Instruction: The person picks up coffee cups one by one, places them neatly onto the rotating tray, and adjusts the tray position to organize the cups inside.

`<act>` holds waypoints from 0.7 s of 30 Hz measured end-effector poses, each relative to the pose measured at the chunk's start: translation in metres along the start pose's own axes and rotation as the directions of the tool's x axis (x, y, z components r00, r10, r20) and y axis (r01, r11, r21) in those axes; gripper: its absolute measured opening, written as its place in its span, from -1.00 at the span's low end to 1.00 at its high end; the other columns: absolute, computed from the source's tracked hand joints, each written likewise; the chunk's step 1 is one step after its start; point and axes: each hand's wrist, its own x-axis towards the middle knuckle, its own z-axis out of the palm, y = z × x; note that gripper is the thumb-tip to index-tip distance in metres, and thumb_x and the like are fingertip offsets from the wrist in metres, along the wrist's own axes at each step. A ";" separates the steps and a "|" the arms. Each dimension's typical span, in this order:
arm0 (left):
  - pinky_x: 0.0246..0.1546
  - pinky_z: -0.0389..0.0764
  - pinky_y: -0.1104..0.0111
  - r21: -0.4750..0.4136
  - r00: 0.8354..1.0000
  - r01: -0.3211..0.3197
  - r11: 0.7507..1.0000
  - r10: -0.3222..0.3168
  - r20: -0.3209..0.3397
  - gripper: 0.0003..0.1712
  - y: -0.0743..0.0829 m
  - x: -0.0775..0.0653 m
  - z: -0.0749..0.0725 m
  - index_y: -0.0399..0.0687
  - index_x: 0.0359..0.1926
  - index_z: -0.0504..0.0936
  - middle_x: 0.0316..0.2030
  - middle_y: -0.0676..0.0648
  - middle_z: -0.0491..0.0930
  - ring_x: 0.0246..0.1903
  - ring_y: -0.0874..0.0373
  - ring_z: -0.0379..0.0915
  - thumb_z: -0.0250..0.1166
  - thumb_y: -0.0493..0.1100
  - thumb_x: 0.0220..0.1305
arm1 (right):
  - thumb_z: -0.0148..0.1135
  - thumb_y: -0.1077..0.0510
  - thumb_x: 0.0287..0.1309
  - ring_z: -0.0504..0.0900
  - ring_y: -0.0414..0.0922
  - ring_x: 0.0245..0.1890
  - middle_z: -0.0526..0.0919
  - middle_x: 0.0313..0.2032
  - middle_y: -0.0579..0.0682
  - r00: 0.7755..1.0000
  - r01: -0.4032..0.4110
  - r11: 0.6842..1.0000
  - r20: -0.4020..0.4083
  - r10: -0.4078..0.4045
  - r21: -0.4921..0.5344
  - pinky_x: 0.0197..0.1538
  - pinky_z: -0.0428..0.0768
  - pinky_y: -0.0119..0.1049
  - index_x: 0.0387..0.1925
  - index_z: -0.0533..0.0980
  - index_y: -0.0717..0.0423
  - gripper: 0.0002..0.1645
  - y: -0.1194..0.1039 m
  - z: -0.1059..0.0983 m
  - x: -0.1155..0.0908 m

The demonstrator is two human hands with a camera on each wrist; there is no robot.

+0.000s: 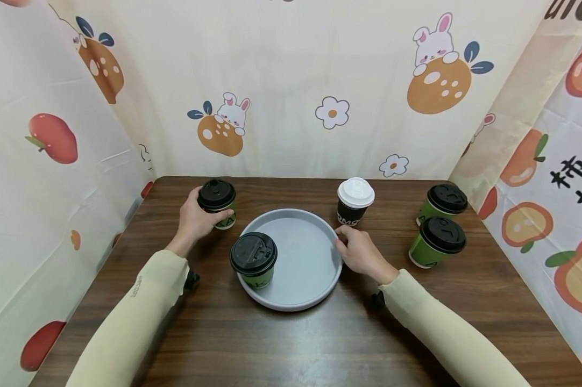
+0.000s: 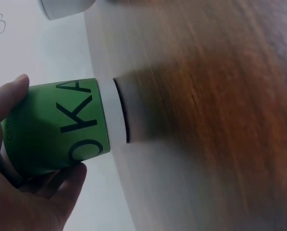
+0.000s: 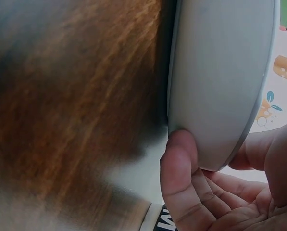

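Although the lid and far side of the held green cup are out of sight in the left wrist view, we can see the left hand gripping it, thumb on one side and fingers curled round the other. That cup is upright at the back left of the wooden table; we cannot tell whether its base touches the wood. A pale object is cut off at the top of the left wrist view, too little of it showing for us to name it.

We see the right hand pinching the right rim of the round grey tray, with fingers against the outer wall; the thumb's tip is hidden behind that wall in the right wrist view. On the tray's left side stands a second green cup, covering part of the rim. Just beyond the right hand is a white-lidded cup, its lettering partly lost to us. At the right, the nearer black-lidded cup hides the lower part of the farther black-lidded cup. Both sleeves run off the bottom edge.
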 end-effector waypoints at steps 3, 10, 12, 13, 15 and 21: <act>0.37 0.28 -0.18 0.007 1.000 0.006 1.000 -0.006 -0.003 0.23 0.000 -0.004 -0.003 -0.12 0.57 0.09 0.45 -0.29 0.27 0.42 -0.25 0.20 0.59 0.17 0.07 | 0.15 0.18 0.45 0.63 -0.12 -0.35 0.71 -0.28 0.02 1.000 -0.004 1.000 0.003 0.004 0.009 -0.28 0.61 -0.26 0.08 0.59 0.24 -0.70 0.000 0.001 0.000; 0.36 0.26 -0.21 0.030 1.000 -0.003 1.000 0.004 -0.013 0.24 0.000 -0.018 -0.017 -0.12 0.57 0.10 0.45 -0.30 0.28 0.41 -0.27 0.20 0.59 0.21 0.05 | 0.16 0.19 0.44 0.64 -0.11 -0.36 0.72 -0.31 0.02 1.000 0.002 1.000 -0.008 -0.002 0.011 -0.28 0.62 -0.23 0.06 0.58 0.25 -0.72 0.000 0.000 0.000; 0.35 0.26 -0.22 0.047 1.000 -0.011 0.999 0.012 -0.017 0.24 0.000 -0.022 -0.021 -0.13 0.57 0.10 0.44 -0.31 0.29 0.41 -0.28 0.20 0.59 0.21 0.05 | 0.16 0.20 0.43 0.64 -0.11 -0.35 0.72 -0.31 0.02 1.000 0.006 1.000 -0.008 -0.006 0.012 -0.27 0.63 -0.22 0.06 0.58 0.25 -0.72 0.000 -0.001 0.000; 0.35 0.26 -0.22 0.056 1.000 -0.016 0.998 0.017 -0.019 0.24 0.000 -0.024 -0.023 -0.14 0.57 0.11 0.44 -0.31 0.29 0.41 -0.29 0.21 0.59 0.22 0.05 | 0.16 0.20 0.44 0.65 -0.11 -0.35 0.72 -0.30 0.03 1.000 0.006 1.000 -0.007 -0.006 0.013 -0.26 0.63 -0.22 0.06 0.58 0.25 -0.72 0.000 -0.001 0.000; 0.34 0.27 -0.23 0.070 0.999 -0.028 0.997 0.030 -0.024 0.23 0.000 -0.028 -0.026 -0.14 0.56 0.12 0.43 -0.32 0.31 0.40 -0.29 0.22 0.59 0.22 0.05 | 0.16 0.20 0.44 0.65 -0.10 -0.34 0.72 -0.29 0.03 1.000 0.005 1.000 -0.006 -0.005 0.014 -0.25 0.63 -0.21 0.06 0.58 0.25 -0.73 0.000 -0.001 0.000; 0.29 0.31 -0.25 0.093 0.997 -0.071 0.993 0.073 -0.018 0.20 0.001 -0.043 -0.035 -0.17 0.52 0.18 0.39 -0.34 0.35 0.37 -0.32 0.25 0.60 0.20 0.04 | 0.16 0.20 0.43 0.65 -0.10 -0.33 0.73 -0.27 0.04 1.000 -0.005 1.000 0.002 0.005 0.014 -0.25 0.64 -0.21 0.07 0.57 0.25 -0.72 -0.001 0.000 0.000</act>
